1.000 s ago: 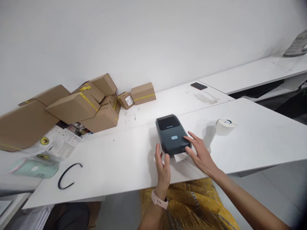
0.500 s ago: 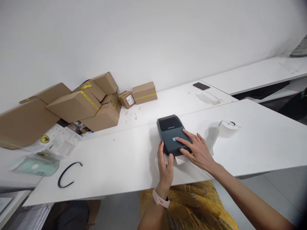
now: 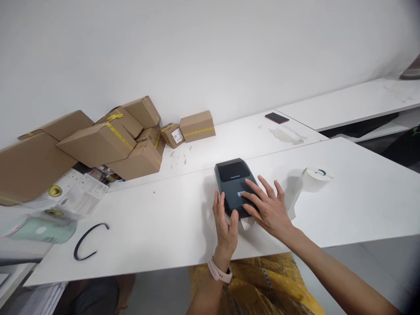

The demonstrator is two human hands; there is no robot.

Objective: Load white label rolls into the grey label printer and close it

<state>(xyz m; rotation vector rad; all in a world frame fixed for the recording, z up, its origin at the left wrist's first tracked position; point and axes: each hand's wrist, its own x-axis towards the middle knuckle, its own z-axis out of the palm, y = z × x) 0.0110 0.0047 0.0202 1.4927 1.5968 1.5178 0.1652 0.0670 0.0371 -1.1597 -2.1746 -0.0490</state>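
Observation:
A dark label printer (image 3: 232,180) sits on the white table (image 3: 157,223) in front of me. My right hand (image 3: 269,208) lies flat on its top with fingers spread, a fingertip on the light blue button. My left hand (image 3: 225,225) stands on edge against the printer's near left corner, fingers straight and holding nothing. A white label strip (image 3: 246,223) sticks out of the printer's front between my hands. A roll of white labels (image 3: 313,178) lies on the table to the right, with its paper tail trailing toward the printer.
Several cardboard boxes (image 3: 108,140) are piled at the back left against the wall. Plastic mailers and papers (image 3: 65,199) lie below them, beside a black curved band (image 3: 88,238). A dark phone (image 3: 277,117) rests on the far table.
My right hand slid from the printer's right front corner up onto its top and spread flat over the button. My left hand closed in against the printer's near left corner.

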